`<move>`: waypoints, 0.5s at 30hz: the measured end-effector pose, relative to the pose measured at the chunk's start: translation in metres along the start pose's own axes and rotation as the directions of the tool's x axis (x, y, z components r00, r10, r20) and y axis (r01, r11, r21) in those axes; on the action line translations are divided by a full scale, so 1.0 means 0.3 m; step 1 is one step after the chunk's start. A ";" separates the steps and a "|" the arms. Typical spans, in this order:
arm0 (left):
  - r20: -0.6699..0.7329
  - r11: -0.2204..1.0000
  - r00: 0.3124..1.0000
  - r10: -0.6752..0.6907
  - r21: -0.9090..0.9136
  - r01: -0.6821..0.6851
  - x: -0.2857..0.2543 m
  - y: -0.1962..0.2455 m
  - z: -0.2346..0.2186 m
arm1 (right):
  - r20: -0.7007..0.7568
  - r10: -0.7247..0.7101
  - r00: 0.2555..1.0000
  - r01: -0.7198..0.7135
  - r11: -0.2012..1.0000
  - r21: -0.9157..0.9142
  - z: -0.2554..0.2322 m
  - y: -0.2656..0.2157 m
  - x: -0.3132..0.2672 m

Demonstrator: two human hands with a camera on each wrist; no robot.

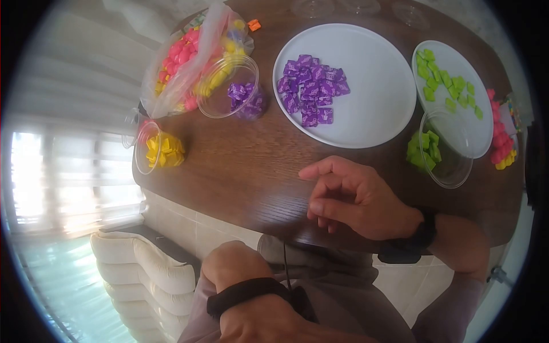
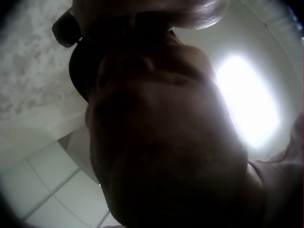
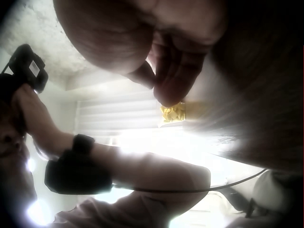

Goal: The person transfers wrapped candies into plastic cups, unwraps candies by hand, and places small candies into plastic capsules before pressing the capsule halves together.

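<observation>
My right hand hovers over the table's near edge, index finger partly extended and the others loosely bent, with nothing visible in it. Ahead of it, a large white plate bears purple wrapped pieces on its left side. At the bottom of the head view, my left hand is raised close to the body, its fingers out of sight. The left wrist view shows part of that hand near a dark, backlit head. Yellow pieces appear beyond my right fingers in the right wrist view.
Clear cups hold yellow, purple and green pieces. A smaller plate carries green pieces. A plastic bag of pink and yellow items lies back left; an orange piece is beside it. A cream chair stands below left.
</observation>
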State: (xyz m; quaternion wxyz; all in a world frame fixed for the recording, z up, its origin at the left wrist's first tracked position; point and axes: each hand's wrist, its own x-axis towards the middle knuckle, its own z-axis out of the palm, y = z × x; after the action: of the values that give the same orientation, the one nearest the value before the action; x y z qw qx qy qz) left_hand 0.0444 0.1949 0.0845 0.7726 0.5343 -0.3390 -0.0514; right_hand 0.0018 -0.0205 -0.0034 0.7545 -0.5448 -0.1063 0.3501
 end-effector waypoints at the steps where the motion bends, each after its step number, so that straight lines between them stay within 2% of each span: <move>1: -0.003 1.000 1.000 -0.001 -0.009 0.001 -0.004 0.000 0.001 | -0.004 -0.003 1.000 0.003 1.000 -0.004 0.000 -0.002 -0.001; 15: -0.009 0.991 0.999 -0.032 -0.127 0.031 -0.038 -0.006 0.021 | -0.012 0.003 1.000 -0.003 1.000 0.026 0.003 0.002 -0.008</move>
State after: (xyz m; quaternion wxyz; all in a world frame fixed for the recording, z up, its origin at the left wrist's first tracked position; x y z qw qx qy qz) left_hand 0.0325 0.1941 0.0791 0.8060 0.4896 -0.3223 -0.0821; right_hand -0.0007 -0.0211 -0.0030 0.7615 -0.5375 -0.0963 0.3493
